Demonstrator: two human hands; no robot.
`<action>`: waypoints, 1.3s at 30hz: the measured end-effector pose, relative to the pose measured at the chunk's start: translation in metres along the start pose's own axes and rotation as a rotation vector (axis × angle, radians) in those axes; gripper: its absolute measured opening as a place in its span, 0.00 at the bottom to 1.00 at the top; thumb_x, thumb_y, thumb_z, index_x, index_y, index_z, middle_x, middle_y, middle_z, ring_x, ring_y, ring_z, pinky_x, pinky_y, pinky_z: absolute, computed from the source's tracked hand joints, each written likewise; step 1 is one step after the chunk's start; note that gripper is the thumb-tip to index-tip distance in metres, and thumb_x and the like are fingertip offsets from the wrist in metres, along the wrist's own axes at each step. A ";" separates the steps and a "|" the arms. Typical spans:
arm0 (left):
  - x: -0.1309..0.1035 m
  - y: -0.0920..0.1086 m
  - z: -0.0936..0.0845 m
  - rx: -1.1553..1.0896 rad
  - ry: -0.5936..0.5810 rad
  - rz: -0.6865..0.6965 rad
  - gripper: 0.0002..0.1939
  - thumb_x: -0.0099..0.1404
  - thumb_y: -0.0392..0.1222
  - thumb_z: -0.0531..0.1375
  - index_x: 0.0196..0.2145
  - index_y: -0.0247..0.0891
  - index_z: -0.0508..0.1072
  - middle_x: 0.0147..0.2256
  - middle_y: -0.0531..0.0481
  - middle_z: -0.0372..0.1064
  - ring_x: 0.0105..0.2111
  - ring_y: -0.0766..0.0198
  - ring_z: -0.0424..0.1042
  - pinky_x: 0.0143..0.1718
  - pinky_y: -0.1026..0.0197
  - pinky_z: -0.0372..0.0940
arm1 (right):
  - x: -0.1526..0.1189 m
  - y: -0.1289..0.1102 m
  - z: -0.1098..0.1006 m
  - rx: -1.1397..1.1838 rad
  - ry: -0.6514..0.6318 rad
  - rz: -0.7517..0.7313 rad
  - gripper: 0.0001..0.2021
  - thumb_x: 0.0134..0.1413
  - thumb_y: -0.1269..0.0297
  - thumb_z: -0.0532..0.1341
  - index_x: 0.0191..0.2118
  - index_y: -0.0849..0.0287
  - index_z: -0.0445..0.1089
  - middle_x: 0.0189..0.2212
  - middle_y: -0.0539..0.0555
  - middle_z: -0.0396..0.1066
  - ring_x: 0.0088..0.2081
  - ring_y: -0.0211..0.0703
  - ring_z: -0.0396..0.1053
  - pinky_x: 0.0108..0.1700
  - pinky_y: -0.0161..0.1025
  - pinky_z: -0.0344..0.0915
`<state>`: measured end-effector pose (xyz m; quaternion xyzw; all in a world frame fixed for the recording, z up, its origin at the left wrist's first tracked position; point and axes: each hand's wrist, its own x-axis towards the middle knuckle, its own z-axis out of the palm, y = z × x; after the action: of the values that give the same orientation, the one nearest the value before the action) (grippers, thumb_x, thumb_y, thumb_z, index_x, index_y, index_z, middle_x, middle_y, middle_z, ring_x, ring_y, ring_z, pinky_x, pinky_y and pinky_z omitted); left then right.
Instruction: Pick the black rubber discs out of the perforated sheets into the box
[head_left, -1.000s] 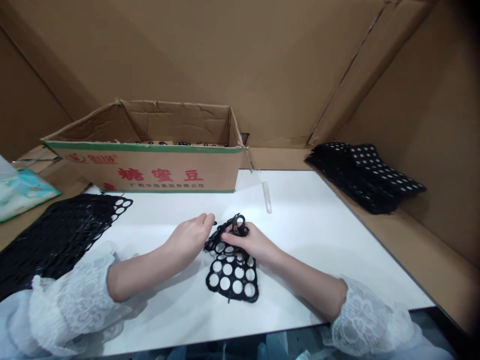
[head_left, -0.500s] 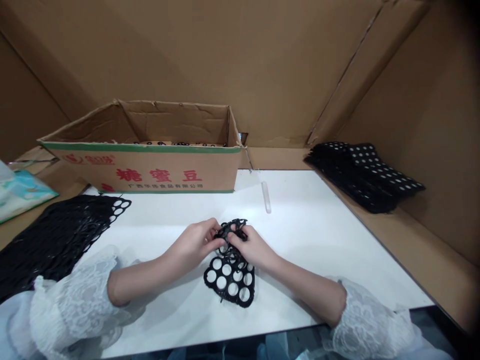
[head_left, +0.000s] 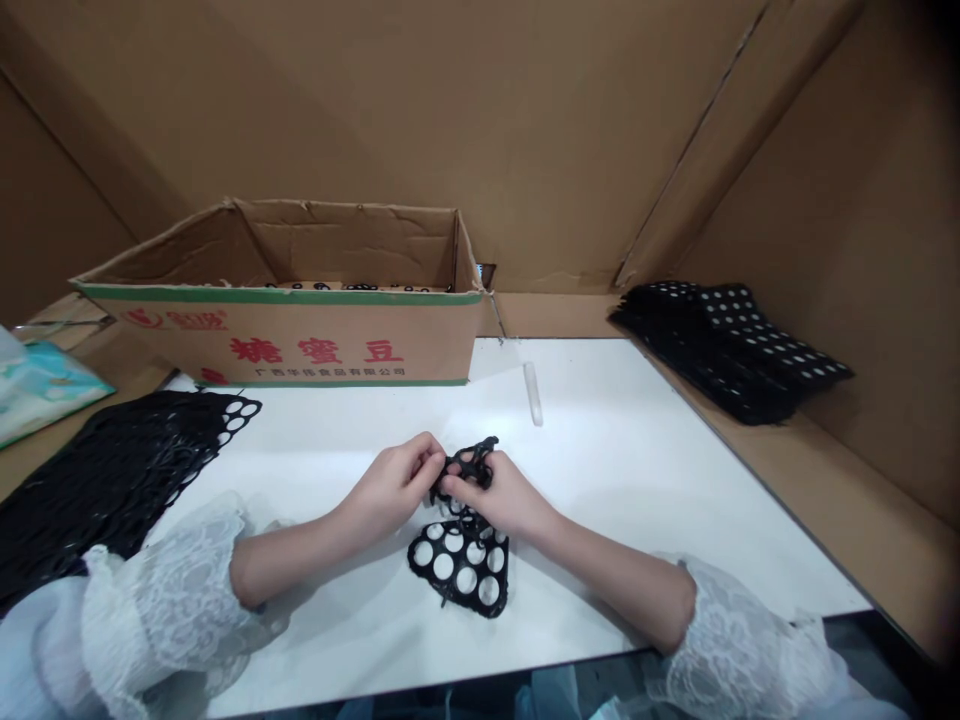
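Between my hands is a black sheet with round holes [head_left: 465, 572], its lower end lying flat on the white table and its upper end bunched up. My left hand [head_left: 401, 482] is closed, thumb and fingers pinching the bunched part at its left edge. My right hand [head_left: 506, 495] grips the same part from the right, with the thumb across it. Small strands stick out of the crumpled end, and what exactly lies under the fingertips is hidden. On the left of the table rests a pile of similar black holed sheets [head_left: 97, 480].
An open cardboard box [head_left: 360, 345] with red lettering stands at the back left, small black pieces inside. A clear stick [head_left: 532, 393] lies on the white table [head_left: 622, 460]. More black dotted sheets [head_left: 720, 350] are stacked at the right. A soft plastic packet [head_left: 52, 385] sits far left.
My left fingers have closed into a tighter pinch and shifted slightly up. My right thumb has slid left over the bunched part. The flat end of the sheet has stayed in place.
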<state>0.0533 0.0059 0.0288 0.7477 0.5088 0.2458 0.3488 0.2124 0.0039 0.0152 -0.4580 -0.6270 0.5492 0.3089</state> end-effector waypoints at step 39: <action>0.078 0.016 -0.187 1.008 0.762 0.002 0.32 0.63 0.56 0.40 0.38 0.23 0.69 0.47 0.39 0.60 0.51 0.49 0.52 0.45 0.44 0.50 | 0.001 0.002 0.000 0.355 -0.160 0.082 0.09 0.46 0.67 0.55 0.37 0.61 0.59 0.27 0.52 0.71 0.26 0.35 0.64 0.28 0.34 0.60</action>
<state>-0.0440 0.1251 0.1612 0.6805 0.6501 0.2252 -0.2521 0.2122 0.0052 0.0134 -0.3764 -0.5236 0.6981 0.3111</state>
